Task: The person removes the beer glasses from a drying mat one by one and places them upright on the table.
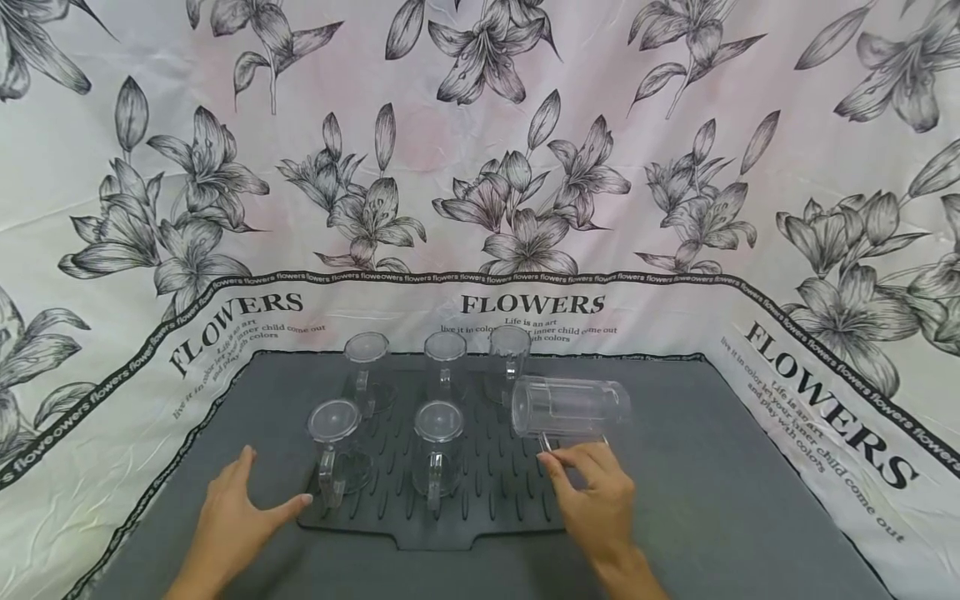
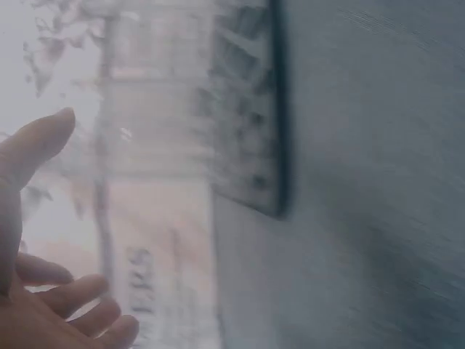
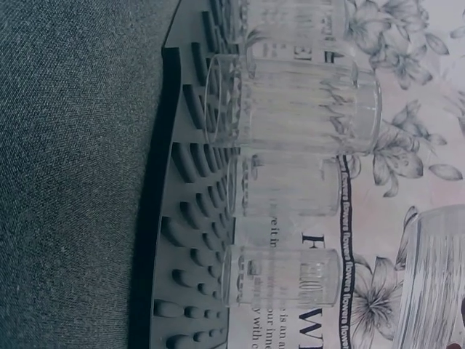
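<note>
My right hand (image 1: 600, 500) pinches the handle of a clear glass mug (image 1: 581, 404). That mug lies sideways in the air over the right side of a dark ribbed drying mat (image 1: 435, 537). Part of it fills the lower right of the right wrist view (image 3: 436, 280). Several matching mugs stand on the mat, among them a front-left mug (image 1: 335, 425) and a front-middle mug (image 1: 438, 425), handles toward me. With thumb and fingers spread, my left hand (image 1: 232, 512) is beside the front-left mug, thumb tip close to its handle; the left wrist view shows nothing in it.
Behind the front pair are a back-left mug (image 1: 366, 354), a back-middle mug (image 1: 446, 354) and a back-right mug (image 1: 510, 350). The mat lies on a grey tabletop (image 1: 720, 500). A flower-printed cloth (image 1: 525, 192) rises around the back and sides.
</note>
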`<state>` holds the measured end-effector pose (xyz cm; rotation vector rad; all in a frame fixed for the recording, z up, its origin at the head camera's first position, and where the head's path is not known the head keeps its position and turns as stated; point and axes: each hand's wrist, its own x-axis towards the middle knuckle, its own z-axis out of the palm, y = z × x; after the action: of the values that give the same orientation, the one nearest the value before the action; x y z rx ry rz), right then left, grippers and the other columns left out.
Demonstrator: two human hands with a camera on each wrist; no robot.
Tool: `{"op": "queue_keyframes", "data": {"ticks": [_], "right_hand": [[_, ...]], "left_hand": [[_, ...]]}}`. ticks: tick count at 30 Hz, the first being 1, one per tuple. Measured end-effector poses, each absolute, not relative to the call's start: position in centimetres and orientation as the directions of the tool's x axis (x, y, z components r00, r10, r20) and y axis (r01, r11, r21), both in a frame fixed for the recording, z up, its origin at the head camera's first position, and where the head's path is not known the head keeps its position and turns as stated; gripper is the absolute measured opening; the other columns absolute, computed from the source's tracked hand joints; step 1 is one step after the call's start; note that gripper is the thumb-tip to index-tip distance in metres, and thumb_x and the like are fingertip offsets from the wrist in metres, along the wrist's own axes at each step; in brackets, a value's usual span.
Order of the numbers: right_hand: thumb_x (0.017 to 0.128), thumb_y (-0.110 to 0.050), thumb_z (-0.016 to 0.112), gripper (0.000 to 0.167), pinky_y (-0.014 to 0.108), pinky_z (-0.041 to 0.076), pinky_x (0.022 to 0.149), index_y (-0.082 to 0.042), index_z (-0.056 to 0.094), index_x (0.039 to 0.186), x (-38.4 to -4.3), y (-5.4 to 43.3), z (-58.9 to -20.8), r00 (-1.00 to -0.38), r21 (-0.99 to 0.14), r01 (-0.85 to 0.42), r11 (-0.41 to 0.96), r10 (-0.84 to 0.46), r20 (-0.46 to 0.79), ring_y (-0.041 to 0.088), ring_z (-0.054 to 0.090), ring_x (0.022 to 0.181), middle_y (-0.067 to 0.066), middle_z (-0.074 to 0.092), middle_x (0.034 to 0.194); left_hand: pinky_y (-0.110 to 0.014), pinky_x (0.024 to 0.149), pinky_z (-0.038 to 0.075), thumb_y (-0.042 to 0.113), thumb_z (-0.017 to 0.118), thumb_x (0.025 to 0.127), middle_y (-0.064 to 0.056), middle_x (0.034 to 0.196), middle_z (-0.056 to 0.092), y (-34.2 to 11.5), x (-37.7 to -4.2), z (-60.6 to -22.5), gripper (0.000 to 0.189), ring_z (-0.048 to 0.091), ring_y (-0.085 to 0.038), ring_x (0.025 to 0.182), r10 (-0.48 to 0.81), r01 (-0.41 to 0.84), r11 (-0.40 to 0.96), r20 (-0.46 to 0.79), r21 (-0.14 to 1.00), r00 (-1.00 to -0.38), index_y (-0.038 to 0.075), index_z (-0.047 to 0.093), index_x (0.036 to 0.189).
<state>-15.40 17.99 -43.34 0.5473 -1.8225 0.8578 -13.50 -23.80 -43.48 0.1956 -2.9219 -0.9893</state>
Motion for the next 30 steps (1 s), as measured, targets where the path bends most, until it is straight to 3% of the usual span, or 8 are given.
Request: {"op": "queue_keyframes", "data": {"ticks": [6,12,20,30], "right_hand": [[0.089,-0.034,0.071,0.030,0.028,0.042,0.063,-0.009,0.073,0.074,-15.1,17.4,-43.0,-0.344,-0.257,-0.687,0.679,0.007,0.939,0.017,0.056,0.065,-0.003,0.060,0.072],[0.091,-0.036,0.068,0.035,0.028,0.038,0.064,-0.007,0.073,0.073,-14.8,16.8,-42.8,-0.334,-0.234,-0.689,0.686,-0.014,0.942,0.016,0.055,0.063,-0.002,0.060,0.070],[0.091,-0.036,0.068,0.035,0.026,0.034,0.062,-0.007,0.073,0.072,-14.5,16.2,-42.7,-0.301,-0.199,-0.698,0.688,-0.030,0.953,0.016,0.056,0.064,-0.001,0.060,0.069],[0.091,-0.033,0.068,0.032,0.027,0.033,0.063,-0.008,0.072,0.073,-14.1,15.5,-42.1,-0.273,-0.165,-0.713,0.682,-0.053,0.960,0.016,0.055,0.063,-0.002,0.060,0.069]], "left_hand": [[-0.073,0.092,0.026,0.055,0.078,0.075,-0.035,0.146,0.023,-21.0,-13.1,-40.8,0.118,0.022,-0.054,0.131,-0.151,0.052,0.761,0.254,0.647,-0.955,-0.002,0.011,0.153],[-0.064,0.087,0.039,0.044,0.082,0.075,-0.021,0.147,0.030,-17.0,-13.7,-39.2,0.105,0.042,-0.043,0.119,-0.113,0.234,0.680,0.415,0.695,-0.903,0.006,0.023,0.153],[-0.055,0.088,0.046,0.037,0.084,0.075,-0.011,0.148,0.034,-11.5,-15.1,-38.5,0.099,0.047,-0.037,0.117,0.024,0.418,0.510,0.473,0.752,-0.881,0.010,0.028,0.152],[-0.052,0.089,0.047,0.040,0.081,0.078,-0.009,0.148,0.033,-6.0,-17.0,-37.3,0.097,0.047,-0.040,0.119,0.207,0.474,0.325,0.427,0.818,-0.880,0.017,0.026,0.154]]}}
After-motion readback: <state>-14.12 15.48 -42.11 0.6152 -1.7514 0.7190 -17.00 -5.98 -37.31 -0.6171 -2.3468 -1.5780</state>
